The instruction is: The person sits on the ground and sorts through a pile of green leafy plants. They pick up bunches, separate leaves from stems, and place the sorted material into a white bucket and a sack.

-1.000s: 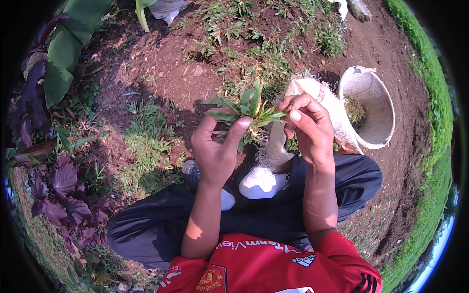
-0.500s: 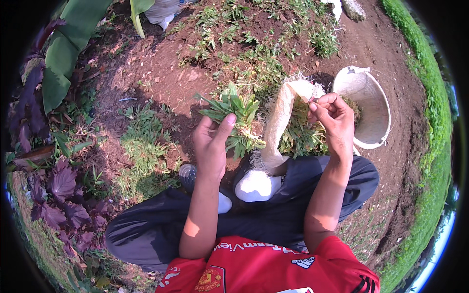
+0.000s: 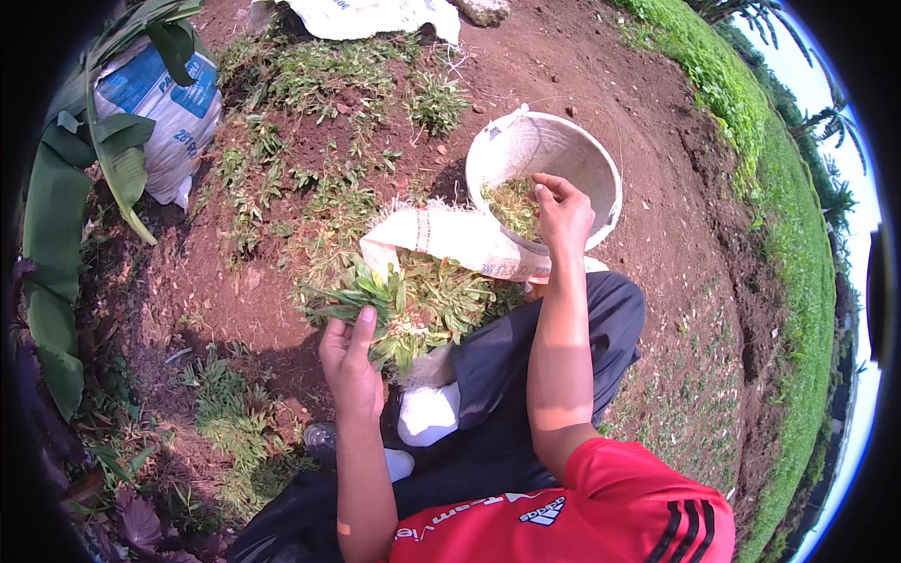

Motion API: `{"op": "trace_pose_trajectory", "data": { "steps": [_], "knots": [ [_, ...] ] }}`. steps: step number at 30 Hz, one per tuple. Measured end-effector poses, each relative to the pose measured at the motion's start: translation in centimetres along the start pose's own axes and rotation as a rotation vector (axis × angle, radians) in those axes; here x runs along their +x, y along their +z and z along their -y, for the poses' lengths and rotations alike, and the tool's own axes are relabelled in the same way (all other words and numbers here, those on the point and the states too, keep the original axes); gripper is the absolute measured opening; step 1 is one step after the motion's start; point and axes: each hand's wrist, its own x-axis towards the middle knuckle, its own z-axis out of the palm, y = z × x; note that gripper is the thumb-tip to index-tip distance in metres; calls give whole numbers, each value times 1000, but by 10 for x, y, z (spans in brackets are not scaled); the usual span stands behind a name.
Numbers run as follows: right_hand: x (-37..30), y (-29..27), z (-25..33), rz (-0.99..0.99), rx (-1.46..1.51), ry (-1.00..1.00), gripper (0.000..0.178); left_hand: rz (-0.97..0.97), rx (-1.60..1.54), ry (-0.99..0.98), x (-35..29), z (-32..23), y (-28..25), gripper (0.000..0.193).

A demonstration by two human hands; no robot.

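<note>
My left hand (image 3: 353, 373) grips a bunch of green leafy seedlings (image 3: 361, 298), thumb pressed over their lower ends. Just behind and beside it, more seedlings (image 3: 460, 302) lie heaped on an off-white woven sack (image 3: 446, 239) with frayed edges and a folded-over side. My right hand (image 3: 566, 214) is over the near side of a whitish bucket (image 3: 605, 174), its thumb and forefinger closed together. Anything in that pinch is too small to make out. Inside the bucket lies a layer of yellowish-green plant bits (image 3: 511, 206).
Low green plants (image 3: 347, 75) grow on the brown soil ahead. At the far left, a white and blue sack (image 3: 169, 117) stands behind broad leaves (image 3: 52, 272). Another white sack (image 3: 375, 14) and a stone (image 3: 483, 9) lie at the far edge. A grass strip (image 3: 788, 235) runs along the right.
My right hand has moved from above the woven sack to over the bucket. The view has swung to the right. My left hand still holds the seedlings.
</note>
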Motion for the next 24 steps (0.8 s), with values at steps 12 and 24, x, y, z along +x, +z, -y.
{"op": "trace_pose_trajectory", "data": {
  "steps": [12, 24],
  "knots": [
    [-118, -25, 55, 748, 65, -567, 41, 159, 310, -22, 34, 30, 22, 37],
    [-135, 53, -12, 374, -188, -676, 34, -23, 1021, 627, 27, 35, -9, 16]
  ]
}}
